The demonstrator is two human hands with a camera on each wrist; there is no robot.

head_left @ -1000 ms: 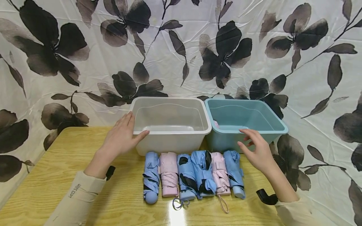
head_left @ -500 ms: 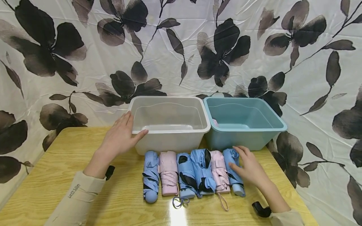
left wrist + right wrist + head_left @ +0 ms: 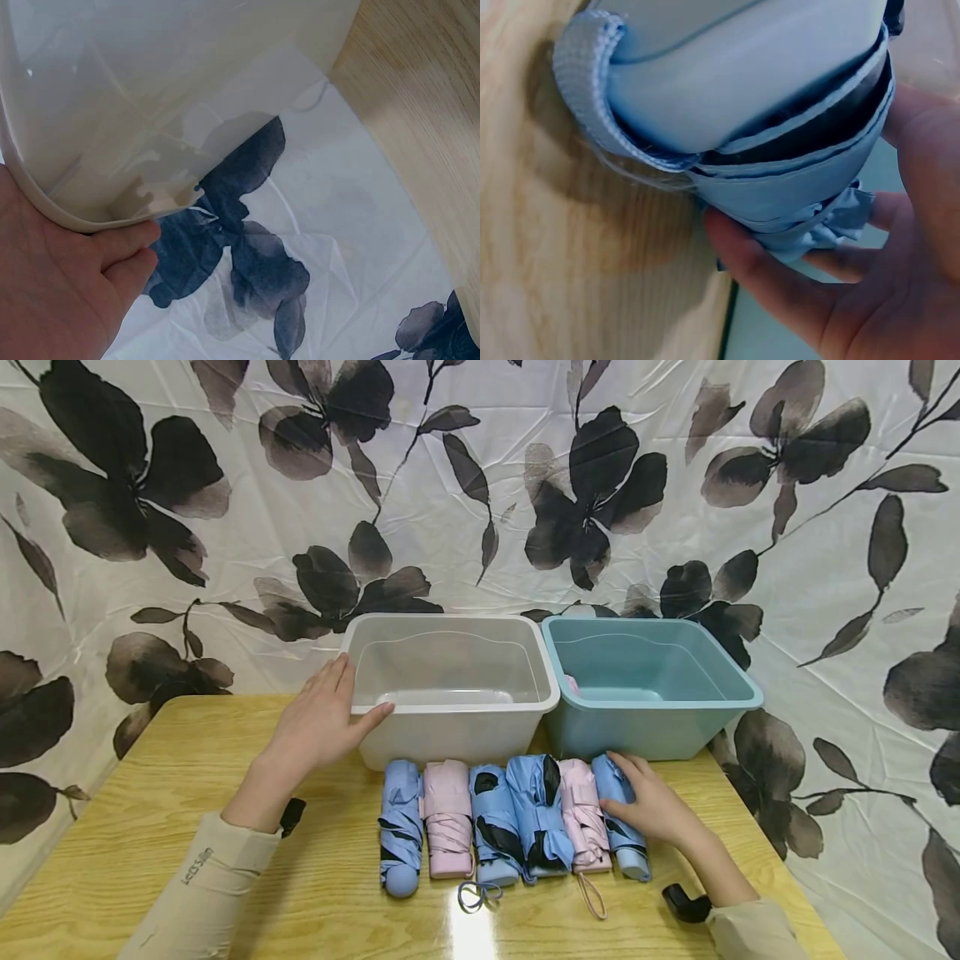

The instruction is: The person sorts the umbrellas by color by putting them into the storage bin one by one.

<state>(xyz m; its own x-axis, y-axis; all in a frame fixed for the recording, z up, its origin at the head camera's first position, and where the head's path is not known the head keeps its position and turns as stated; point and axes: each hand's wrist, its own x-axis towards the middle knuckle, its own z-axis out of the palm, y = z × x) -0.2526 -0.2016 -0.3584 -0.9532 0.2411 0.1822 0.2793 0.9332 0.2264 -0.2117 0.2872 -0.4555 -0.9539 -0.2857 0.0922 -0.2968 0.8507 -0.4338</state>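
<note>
Several folded compact umbrellas lie side by side in a row on the table. My right hand [image 3: 651, 797] grips the rightmost blue umbrella [image 3: 630, 852], thumb on one side and fingers on the other. In the right wrist view this blue umbrella [image 3: 780, 180] shows its pale handle end and a woven wrist strap [image 3: 592, 82]. My left hand [image 3: 313, 718] rests on the left front corner of the white bin [image 3: 450, 739], its fingers straight along the side and its thumb across the front rim. In the left wrist view the fingers [image 3: 131, 259] lie against the outside, just below the rim.
Right of the white bin stands a teal bin [image 3: 652, 731] with a bit of something pink [image 3: 572, 685] inside. Between the bins and the front edge lie a pink umbrella [image 3: 583, 818] and the other umbrellas. A flowered cloth [image 3: 480, 485] hangs behind the table [image 3: 322, 877].
My right hand has come down and left from the teal bin's front rim to the rightmost blue umbrella and closed round it. My left hand stays at the white bin.
</note>
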